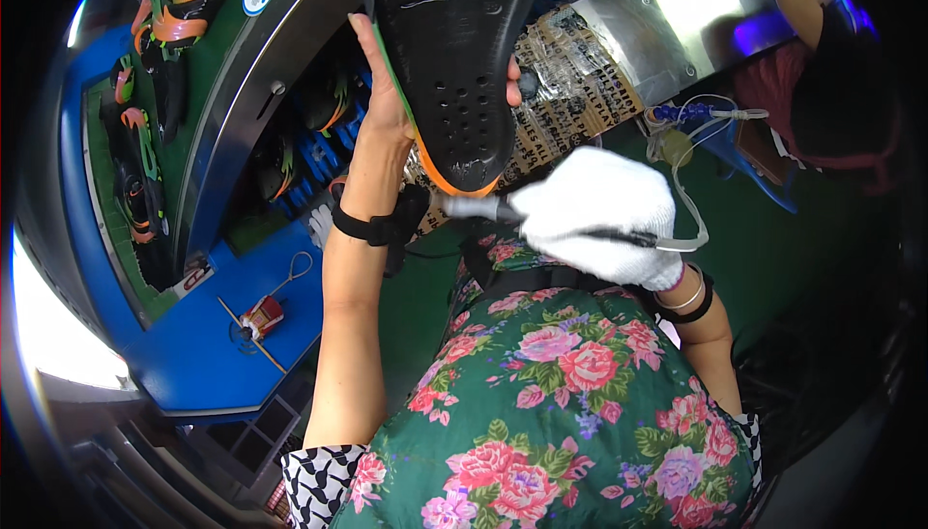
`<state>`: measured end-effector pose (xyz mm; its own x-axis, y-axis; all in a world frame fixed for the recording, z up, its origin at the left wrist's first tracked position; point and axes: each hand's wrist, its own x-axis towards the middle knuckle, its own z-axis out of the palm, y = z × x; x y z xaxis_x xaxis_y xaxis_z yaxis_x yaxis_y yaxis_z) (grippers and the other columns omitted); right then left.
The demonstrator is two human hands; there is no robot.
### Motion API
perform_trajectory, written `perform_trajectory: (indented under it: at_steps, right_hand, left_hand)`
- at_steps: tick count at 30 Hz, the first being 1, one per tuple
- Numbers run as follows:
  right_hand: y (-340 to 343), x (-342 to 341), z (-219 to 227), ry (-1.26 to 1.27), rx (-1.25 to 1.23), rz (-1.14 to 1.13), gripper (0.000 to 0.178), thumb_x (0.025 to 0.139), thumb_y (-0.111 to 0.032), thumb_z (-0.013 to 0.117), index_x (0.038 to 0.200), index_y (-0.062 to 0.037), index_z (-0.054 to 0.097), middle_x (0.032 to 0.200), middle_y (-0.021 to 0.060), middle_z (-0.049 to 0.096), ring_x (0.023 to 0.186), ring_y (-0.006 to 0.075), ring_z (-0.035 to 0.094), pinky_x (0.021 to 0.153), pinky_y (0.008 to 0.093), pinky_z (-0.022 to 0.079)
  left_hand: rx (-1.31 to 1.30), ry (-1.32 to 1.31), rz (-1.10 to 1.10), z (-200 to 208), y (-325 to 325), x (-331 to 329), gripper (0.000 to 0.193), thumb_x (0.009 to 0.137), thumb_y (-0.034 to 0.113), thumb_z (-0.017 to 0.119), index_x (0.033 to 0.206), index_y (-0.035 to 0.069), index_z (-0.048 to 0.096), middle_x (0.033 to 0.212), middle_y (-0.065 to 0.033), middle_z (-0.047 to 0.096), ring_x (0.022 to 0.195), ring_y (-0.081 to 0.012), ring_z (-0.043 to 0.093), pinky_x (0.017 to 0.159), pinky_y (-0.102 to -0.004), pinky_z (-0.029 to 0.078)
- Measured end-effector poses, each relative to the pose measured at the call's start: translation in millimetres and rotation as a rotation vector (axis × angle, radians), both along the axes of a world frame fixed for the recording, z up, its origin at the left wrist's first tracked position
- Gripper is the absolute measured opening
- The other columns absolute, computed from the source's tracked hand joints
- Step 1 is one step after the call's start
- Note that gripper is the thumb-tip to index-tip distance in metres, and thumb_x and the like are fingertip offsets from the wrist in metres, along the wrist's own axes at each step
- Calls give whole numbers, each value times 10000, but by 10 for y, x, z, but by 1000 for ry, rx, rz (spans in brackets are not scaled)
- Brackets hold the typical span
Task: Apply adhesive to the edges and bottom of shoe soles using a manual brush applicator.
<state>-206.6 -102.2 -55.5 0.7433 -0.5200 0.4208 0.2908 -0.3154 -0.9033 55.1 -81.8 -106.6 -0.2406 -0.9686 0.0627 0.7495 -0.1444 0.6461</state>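
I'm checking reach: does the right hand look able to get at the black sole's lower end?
Probably yes: the right hand holds a slim tool with its tip close to that end, the left hand holds the black sole, and nothing visible stands between.

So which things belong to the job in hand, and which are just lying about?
In use:
Sole, in the left hand
Brush, in the gloved right hand
Hose at that hand

Seemingly lying about:
Shoes at left
Red item on blue table
White glove, partly hidden
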Motion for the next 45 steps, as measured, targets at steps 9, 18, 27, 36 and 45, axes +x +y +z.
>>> perform_trajectory:
  at_steps: [9, 18, 27, 36, 45]
  right_hand:
    - [-145, 96, -55, 48, 146, 206, 158, 771, -58, 823, 927, -68, 795, 969, 99, 780, 821, 236, 722, 741, 333, 572]
    - [-164, 175, -121, 82, -118, 235, 175, 793, -83, 814, 966, -97, 799, 1001, 74, 776, 860, 245, 713, 766, 356, 568]
    - [-283, 223, -136, 65, -305, 360, 239, 813, -91, 777, 1050, -117, 775, 1066, 80, 755, 876, 281, 698, 817, 403, 569]
    - [-378, 173, -81, 36, 227, 188, 192, 752, 23, 816, 936, -26, 790, 984, 145, 776, 871, 228, 734, 794, 346, 570]
    - [-341, 318, -23, 171, -7, -295, 171, 823, -6, 783, 994, -14, 787, 1014, 131, 776, 911, 209, 731, 839, 328, 572]
  left_hand:
    - [173, 20, -113, -59, 23, -17, 1202, 800, 950, 170, 1450, -14, 477, 1100, -286, 689, 899, -364, 751, 783, -467, 648]
    - [298, -120, -187, -98, 49, 24, 1064, 887, 867, 234, 1403, -19, 520, 1047, -273, 707, 848, -346, 759, 740, -435, 658]
    - [512, -245, -235, 6, 27, 5, 932, 953, 786, 330, 1250, -51, 615, 947, -243, 724, 763, -329, 761, 696, -434, 663]
    - [526, 32, -83, -37, 176, 67, 1048, 878, 883, 274, 1376, -1, 534, 973, -270, 710, 738, -427, 731, 672, -513, 633]
    - [495, 230, 115, -336, 564, -202, 708, 1052, 585, 355, 1347, -27, 556, 1170, -270, 686, 991, -392, 722, 880, -502, 612]
